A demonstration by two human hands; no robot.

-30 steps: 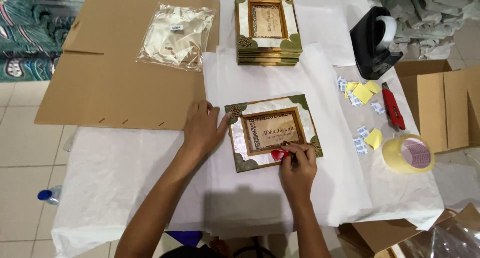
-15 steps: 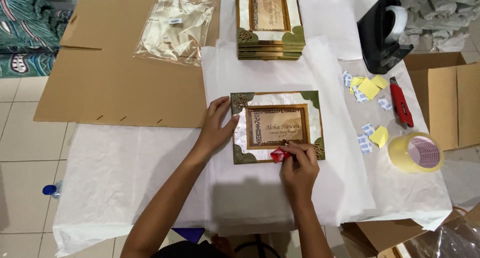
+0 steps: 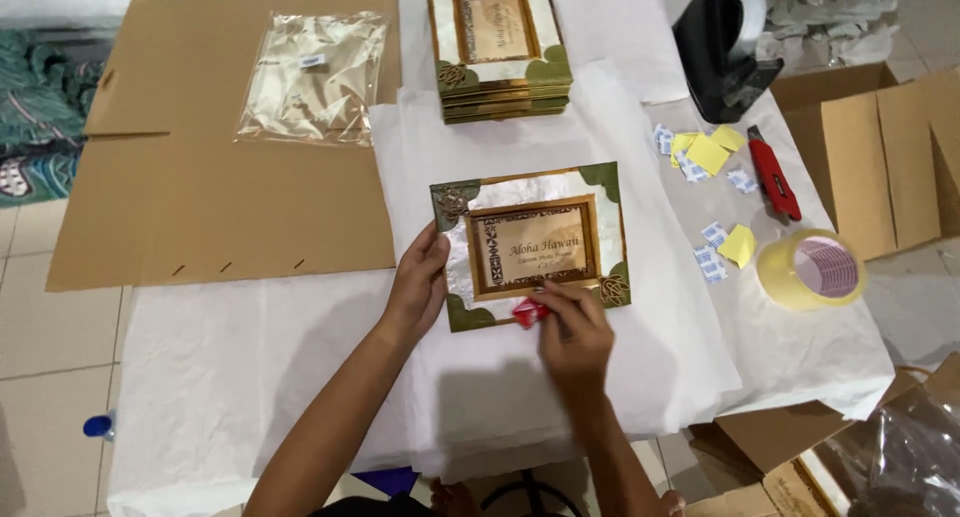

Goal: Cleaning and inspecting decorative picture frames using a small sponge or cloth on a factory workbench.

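Shifted my right hand (image 3: 572, 339) along the frame (image 3: 532, 245) w/ glossy foil border; fingers pinched a small red piece (image 3: 527, 312). Left hand (image 3: 420, 287), open, flat, steadied frame's edge on tissue paper (image 3: 640, 327).

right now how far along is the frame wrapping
Done: one picture frame lies flat on the white tissue paper. In hand: left hand steadies its edge, right hand presses a small red piece at its bottom edge. Left: the paper is unfolded, and a stack of frames waits.
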